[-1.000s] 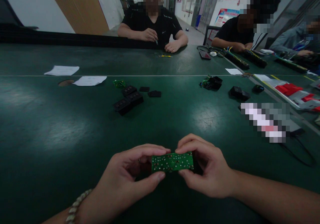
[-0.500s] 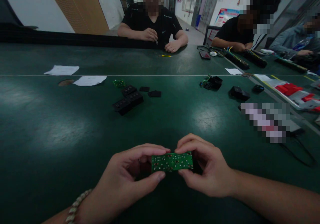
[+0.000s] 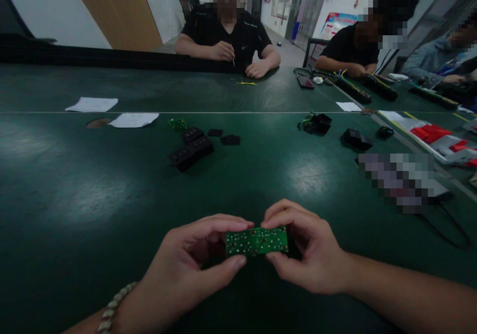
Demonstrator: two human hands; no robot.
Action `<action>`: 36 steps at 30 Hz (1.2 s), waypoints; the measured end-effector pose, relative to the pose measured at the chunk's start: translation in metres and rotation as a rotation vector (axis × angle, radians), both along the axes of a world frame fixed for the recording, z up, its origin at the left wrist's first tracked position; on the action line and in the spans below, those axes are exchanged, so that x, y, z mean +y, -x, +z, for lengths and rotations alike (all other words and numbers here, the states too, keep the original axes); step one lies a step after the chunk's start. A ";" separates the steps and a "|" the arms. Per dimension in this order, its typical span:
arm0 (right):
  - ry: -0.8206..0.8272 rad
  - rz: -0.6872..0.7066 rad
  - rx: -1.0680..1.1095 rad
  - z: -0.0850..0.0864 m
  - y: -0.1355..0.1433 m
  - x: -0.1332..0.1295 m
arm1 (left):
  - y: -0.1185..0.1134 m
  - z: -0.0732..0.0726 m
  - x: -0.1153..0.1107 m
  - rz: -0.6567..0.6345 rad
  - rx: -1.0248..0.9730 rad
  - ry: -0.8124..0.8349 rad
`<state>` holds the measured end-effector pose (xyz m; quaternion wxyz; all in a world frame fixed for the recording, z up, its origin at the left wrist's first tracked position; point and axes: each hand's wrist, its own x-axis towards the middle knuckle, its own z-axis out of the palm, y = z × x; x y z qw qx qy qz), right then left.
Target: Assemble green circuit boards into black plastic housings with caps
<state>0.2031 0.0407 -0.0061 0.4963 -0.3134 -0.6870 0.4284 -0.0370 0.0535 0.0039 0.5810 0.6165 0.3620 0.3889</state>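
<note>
Nearest: braided bracelet point(image 3: 116, 306) on the left wrist. Left hand point(image 3: 201, 254) and right hand point(image 3: 305, 249) share 1 green circuit board point(image 3: 257, 241), held low in the centre of view. Left grip closed on its left part, right grip closed on its right part; fingers along the upper edge, thumbs at the lower. Pale solder dots face the camera.

Beyond, on the dark green worktop point(image 3: 261, 180): black housings point(image 3: 194, 150) clustered left of centre, flat black pieces point(image 3: 231, 139) just right of them, small green board point(image 3: 177, 124) behind. Right side: black blocks point(image 3: 357, 139). Farther left, 2 white papers point(image 3: 134, 120). Far side: 3 people point(image 3: 238, 33) seated.
</note>
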 end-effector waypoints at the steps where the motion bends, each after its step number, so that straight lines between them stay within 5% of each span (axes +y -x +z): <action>1: -0.002 -0.001 0.002 0.000 0.000 0.000 | 0.000 0.000 0.000 0.006 0.001 -0.003; 36: -0.009 -0.005 -0.018 0.000 0.001 0.001 | -0.002 0.003 -0.001 0.030 0.013 -0.040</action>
